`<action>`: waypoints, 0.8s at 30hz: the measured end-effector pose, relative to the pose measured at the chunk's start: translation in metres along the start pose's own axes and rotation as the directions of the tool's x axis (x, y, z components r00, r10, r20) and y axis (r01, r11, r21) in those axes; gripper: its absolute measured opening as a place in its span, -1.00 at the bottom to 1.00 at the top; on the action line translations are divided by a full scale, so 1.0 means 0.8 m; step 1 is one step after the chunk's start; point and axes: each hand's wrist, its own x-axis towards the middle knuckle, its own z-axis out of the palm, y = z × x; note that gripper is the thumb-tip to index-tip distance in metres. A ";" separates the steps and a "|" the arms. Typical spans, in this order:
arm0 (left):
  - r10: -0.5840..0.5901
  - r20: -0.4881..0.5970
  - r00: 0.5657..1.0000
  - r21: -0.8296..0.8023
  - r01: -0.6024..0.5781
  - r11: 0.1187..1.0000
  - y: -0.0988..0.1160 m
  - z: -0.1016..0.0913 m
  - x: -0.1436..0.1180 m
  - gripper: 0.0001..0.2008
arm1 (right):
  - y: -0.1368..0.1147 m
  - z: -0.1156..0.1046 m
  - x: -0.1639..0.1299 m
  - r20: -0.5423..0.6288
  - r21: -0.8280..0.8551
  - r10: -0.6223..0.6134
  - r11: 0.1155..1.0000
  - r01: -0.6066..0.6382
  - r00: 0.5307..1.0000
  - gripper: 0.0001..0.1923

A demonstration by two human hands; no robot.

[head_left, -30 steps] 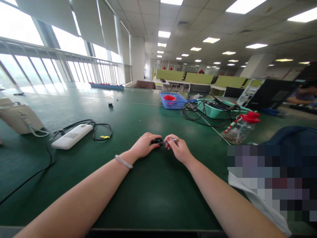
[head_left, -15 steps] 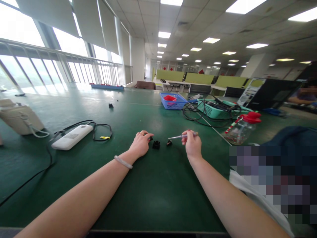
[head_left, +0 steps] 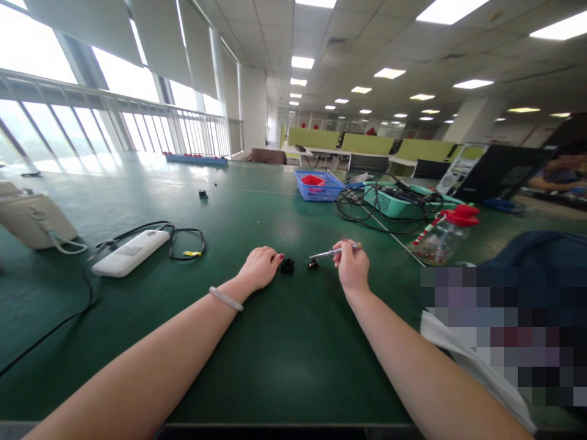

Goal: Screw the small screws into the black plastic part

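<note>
Two small black parts lie on the green surface between the hands: a squarish black part just beside the left hand, and a smaller black piece near the tip of a slim screwdriver. The right hand pinches the screwdriver by its handle end, with the shaft pointing left. The left hand rests loosely curled, fingertips close to the squarish part; whether it holds anything I cannot tell. Both parts look light, rigid and easy to flick away, best pinched by their sides. A white power bank lies well apart.
</note>
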 end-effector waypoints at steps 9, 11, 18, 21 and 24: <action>0.091 0.124 0.988 0.027 -0.095 0.995 0.025 -0.001 -0.014 -0.50 | 0.006 -0.001 0.004 -0.036 -0.086 0.014 0.996 -0.017 0.999 -0.62; 0.108 0.143 0.984 0.051 -0.116 0.992 0.032 -0.001 -0.016 -0.47 | 0.003 0.004 -0.001 0.036 -0.003 0.018 1.000 -0.018 0.999 -0.63; 0.184 0.167 0.969 0.052 -0.195 0.979 0.048 0.000 -0.024 -0.39 | -0.002 0.003 0.001 0.001 0.286 0.025 0.958 -0.024 1.000 -0.68; 0.200 0.183 0.963 0.030 -0.208 0.978 0.061 0.002 -0.025 -0.35 | 0.006 -0.003 0.012 -0.108 0.355 0.113 0.932 -0.068 0.988 -0.71; 0.200 0.190 0.961 0.012 -0.207 0.978 0.074 0.006 -0.021 -0.27 | 0.014 -0.006 0.020 -0.157 0.375 0.164 0.922 -0.095 0.974 -0.71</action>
